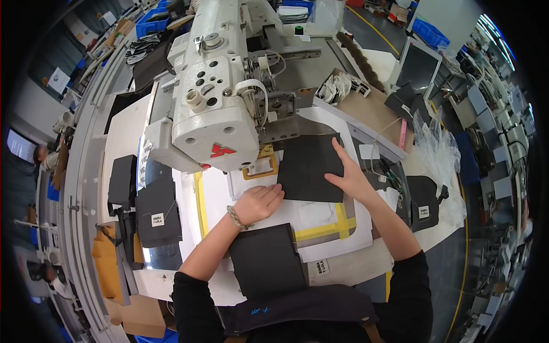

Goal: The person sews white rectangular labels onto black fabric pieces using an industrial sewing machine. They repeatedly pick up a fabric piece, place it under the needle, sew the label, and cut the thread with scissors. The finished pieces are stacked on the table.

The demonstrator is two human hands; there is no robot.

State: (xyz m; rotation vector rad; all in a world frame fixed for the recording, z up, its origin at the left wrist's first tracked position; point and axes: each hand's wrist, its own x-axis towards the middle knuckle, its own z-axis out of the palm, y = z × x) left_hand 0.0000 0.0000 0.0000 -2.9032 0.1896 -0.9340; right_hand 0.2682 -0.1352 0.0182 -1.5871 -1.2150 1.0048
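A flat black panel [311,166], like fabric or leather, lies on the white work surface beside the sewing machine head [214,114]. My left hand [258,204] is closed at the panel's lower left corner, fingers together and bent. My right hand [350,177] rests along its right edge with thumb and fingers spread apart. Just left of the panel is a brass-coloured frame [261,167] under the machine. A second black panel [267,260] lies nearer to me, below my left wrist.
Yellow tape [320,230] marks the white template. Black pieces with white labels lie at left [159,214] and right [423,200]. A box of labels [343,88], a clear plastic bag [432,151] and a screen [417,66] stand at the back right.
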